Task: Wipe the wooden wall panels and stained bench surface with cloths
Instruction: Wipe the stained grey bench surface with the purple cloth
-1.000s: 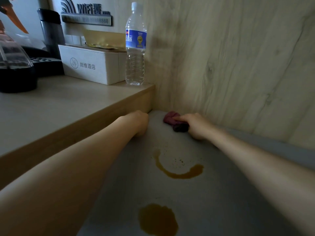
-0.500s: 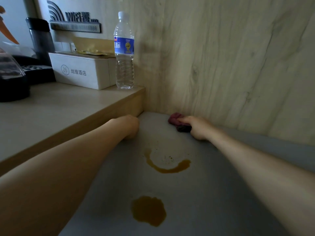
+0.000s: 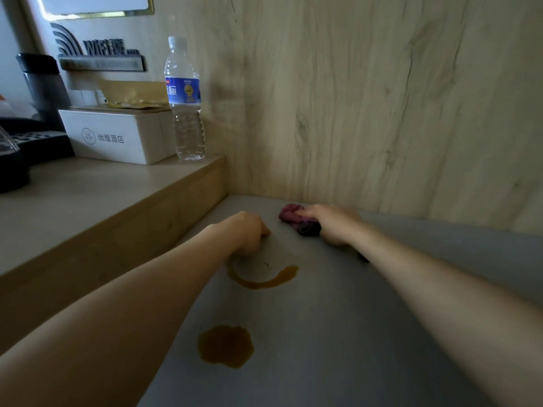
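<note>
A crumpled maroon cloth (image 3: 296, 219) is gripped by the right hand (image 3: 335, 224), fingers curled round it, on the grey desk (image 3: 382, 333) beside the wooden wall panel (image 3: 367, 98). The left hand (image 3: 249, 233) is rested on the desk near the cloth; its finger state cannot be told. Two brown stains (image 3: 225, 346) are seen nearer than the cloth.

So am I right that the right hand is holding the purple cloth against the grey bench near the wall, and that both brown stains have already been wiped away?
Not quite: in the head view both brown stains remain, the curved one and the round one. The right hand does hold the purple cloth on the grey bench near the wall.
</note>
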`<action>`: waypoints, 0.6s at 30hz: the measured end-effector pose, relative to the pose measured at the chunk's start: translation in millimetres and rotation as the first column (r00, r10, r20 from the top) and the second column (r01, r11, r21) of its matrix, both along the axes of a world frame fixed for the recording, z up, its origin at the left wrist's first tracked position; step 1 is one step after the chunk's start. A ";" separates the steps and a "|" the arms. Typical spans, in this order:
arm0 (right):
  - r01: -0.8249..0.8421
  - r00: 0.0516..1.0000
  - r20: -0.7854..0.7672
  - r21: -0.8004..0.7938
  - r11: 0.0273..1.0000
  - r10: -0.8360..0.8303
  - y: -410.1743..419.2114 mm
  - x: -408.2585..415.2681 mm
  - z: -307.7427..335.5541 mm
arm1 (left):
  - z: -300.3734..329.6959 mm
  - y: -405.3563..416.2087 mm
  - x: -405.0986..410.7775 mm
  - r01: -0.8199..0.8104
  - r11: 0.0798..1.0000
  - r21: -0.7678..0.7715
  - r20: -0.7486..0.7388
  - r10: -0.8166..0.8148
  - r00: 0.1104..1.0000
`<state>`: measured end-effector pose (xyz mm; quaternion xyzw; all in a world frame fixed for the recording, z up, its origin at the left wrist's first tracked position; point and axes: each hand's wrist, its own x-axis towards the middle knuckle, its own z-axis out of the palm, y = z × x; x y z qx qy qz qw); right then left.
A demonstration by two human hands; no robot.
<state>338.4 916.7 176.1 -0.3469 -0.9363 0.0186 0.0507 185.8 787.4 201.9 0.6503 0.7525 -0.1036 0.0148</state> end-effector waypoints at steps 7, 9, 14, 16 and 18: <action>-0.116 0.989 0.101 0.083 0.990 0.107 -27.4 6.2 -5.2 | 3.3 -0.3 6.9 0.017 0.997 -0.072 -0.050 -0.021 0.999; -0.102 0.989 0.112 0.090 0.991 0.092 -27.9 0.9 -1.7 | 5.0 1.6 5.3 0.018 0.996 -0.093 -0.064 -0.024 0.998; 0.032 0.996 0.085 0.047 0.998 -0.036 -7.2 -53.0 6.3 | 6.3 4.7 7.6 0.004 0.988 -0.152 -0.131 -0.025 0.991; 0.038 0.996 0.081 0.032 0.999 -0.041 0.7 -65.0 4.5 | 8.1 4.6 8.6 0.009 0.986 -0.166 -0.139 -0.032 0.990; 0.019 0.998 0.051 0.013 1.000 -0.020 -2.3 -59.5 4.2 | 10.4 4.3 8.1 0.015 0.986 -0.168 -0.146 -0.040 0.988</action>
